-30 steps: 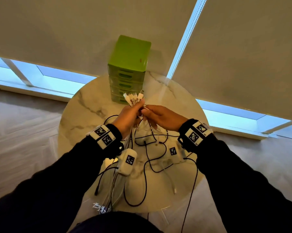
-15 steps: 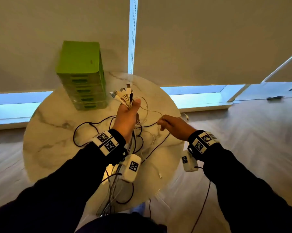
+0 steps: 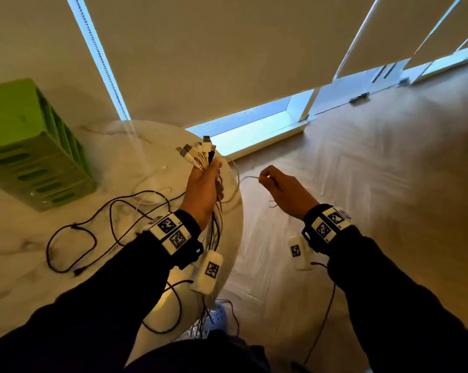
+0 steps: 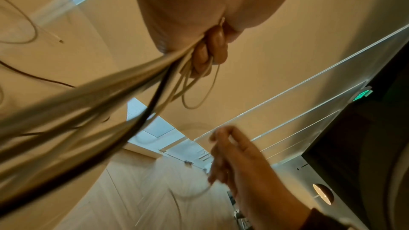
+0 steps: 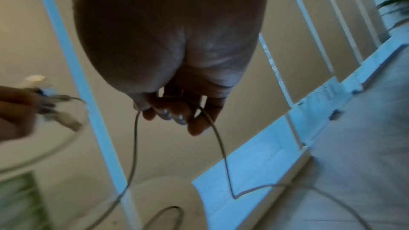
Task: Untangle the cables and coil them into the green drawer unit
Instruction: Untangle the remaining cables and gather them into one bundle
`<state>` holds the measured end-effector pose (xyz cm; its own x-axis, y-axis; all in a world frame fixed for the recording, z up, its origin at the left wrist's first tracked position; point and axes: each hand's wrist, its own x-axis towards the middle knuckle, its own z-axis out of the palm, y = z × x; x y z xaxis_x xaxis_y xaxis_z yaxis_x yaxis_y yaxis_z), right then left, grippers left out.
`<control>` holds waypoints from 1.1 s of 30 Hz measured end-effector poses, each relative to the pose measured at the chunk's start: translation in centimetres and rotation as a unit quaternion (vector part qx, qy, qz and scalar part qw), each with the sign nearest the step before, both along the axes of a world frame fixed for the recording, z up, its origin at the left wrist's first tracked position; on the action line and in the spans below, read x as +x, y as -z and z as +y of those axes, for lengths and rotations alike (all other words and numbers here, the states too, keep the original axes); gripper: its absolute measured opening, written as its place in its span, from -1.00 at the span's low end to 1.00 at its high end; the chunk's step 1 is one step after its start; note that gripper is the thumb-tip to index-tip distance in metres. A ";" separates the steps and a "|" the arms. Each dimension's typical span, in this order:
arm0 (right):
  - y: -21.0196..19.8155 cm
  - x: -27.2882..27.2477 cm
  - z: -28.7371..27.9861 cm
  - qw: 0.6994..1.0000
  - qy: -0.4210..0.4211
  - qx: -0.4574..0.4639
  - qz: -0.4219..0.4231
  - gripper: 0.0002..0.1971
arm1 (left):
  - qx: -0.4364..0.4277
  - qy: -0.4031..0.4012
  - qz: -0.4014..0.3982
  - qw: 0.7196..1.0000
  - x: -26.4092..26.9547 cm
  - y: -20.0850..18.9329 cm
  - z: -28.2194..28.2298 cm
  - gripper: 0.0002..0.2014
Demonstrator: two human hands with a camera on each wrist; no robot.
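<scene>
My left hand (image 3: pixel 204 181) grips a bundle of cables (image 3: pixel 200 154) near their plug ends, which fan upward above the fist; the cable tails hang down past my wrist (image 4: pixel 124 83). My right hand (image 3: pixel 274 181) pinches a single thin white cable (image 3: pixel 247 178) out over the floor, right of the table edge; that cable loops through its curled fingers (image 5: pixel 177 111). The green drawer unit (image 3: pixel 25 146) stands at the far left of the round marble table (image 3: pixel 93 278), drawers shut. A dark cable (image 3: pixel 74 238) lies looped on the tabletop.
Roller blinds cover the windows behind the table. Wooden floor spreads to the right. Loose cable ends hang off the table's near edge by my legs (image 3: pixel 200 319).
My view has swung right, so the drawer unit now sits far left. My right hand has pulled away from the left, drawing one white cable out past the table edge.
</scene>
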<state>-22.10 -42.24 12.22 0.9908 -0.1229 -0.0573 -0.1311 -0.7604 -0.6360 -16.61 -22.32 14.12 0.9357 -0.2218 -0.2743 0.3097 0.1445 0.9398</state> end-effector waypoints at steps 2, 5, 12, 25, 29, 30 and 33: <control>2.2 -1.4 -3.2 0.997 0.038 -0.018 0.057 -0.81 | -0.038 0.008 0.021 0.999 0.0 -0.3 -0.5 -0.81; 5.9 -4.1 -6.6 0.981 0.081 -0.027 0.177 -0.80 | -0.067 0.026 0.032 0.997 0.1 -0.2 -0.9 -0.80; 9.0 -6.2 -3.0 0.985 0.004 0.054 0.162 -0.66 | -0.042 0.055 0.050 0.996 -1.3 1.9 -2.1 -0.78; 5.3 -3.2 3.0 0.980 0.004 0.190 -0.049 -0.84 | -0.050 0.015 0.078 0.996 -0.9 1.8 -4.0 -0.84; 5.2 -2.5 3.6 0.973 0.019 0.228 -0.033 -0.78 | -0.068 0.017 0.081 0.994 -1.0 1.6 -4.5 -0.85; 5.1 -2.2 3.6 0.974 0.016 0.224 -0.037 -0.79 | -0.063 0.020 0.076 0.995 -0.9 1.5 -4.6 -0.84; 4.7 -1.4 3.7 0.976 -0.017 0.209 -0.060 -0.80 | -0.071 0.019 0.082 0.994 -0.6 1.5 -4.3 -0.83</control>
